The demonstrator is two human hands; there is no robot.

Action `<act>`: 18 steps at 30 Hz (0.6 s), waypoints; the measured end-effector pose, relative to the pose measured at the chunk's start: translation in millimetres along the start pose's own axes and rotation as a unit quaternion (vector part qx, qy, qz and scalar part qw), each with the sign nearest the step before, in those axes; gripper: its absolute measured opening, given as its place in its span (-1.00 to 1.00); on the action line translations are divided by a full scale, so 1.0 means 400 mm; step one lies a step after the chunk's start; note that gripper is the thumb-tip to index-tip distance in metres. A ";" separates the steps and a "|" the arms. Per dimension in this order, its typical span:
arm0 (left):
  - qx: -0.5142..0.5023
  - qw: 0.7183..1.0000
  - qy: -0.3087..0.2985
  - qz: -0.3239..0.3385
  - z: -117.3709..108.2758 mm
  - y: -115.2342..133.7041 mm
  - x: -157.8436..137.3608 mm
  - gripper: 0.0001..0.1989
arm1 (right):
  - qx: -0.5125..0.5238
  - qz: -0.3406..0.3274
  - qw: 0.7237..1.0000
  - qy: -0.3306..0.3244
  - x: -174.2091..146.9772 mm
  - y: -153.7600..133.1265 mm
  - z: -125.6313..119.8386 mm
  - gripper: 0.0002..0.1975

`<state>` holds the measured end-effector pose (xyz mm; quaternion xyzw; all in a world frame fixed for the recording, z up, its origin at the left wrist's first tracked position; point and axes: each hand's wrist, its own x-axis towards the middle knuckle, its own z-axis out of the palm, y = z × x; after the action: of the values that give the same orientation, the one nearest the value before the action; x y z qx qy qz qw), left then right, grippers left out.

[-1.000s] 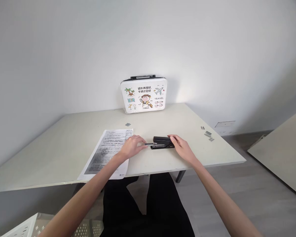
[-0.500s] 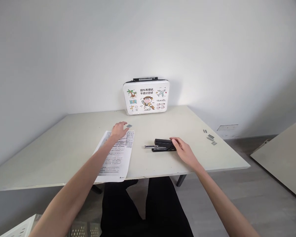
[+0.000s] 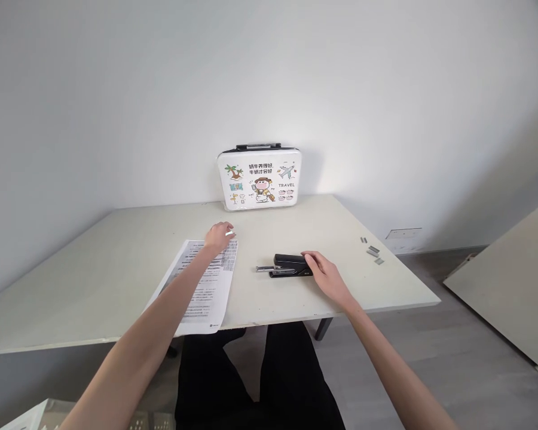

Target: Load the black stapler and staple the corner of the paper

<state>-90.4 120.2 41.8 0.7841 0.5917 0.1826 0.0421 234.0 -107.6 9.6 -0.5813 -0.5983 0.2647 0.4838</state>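
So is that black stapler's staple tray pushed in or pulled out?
Pulled out: a thin metal rail sticks out of the stapler toward the paper, while the right hand rests on its other end.

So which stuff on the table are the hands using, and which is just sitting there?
In use:
- black stapler, its tray slid out, under the right hand
- strip of staples at the left hand fingertips
- printed sheet beside them

Just lying about:
- cartoon travel case against the wall
- loose staple strips near the table's right edge
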 end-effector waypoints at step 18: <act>-0.049 0.995 -0.017 -0.085 -0.020 -0.064 -0.009 -0.77 | -0.013 0.014 1.000 0.001 -0.004 0.004 0.000 -0.50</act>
<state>-117.2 123.0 41.4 0.7307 0.6461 0.1935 0.1060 234.5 -108.8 7.9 -0.5965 -0.5927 0.2632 0.4730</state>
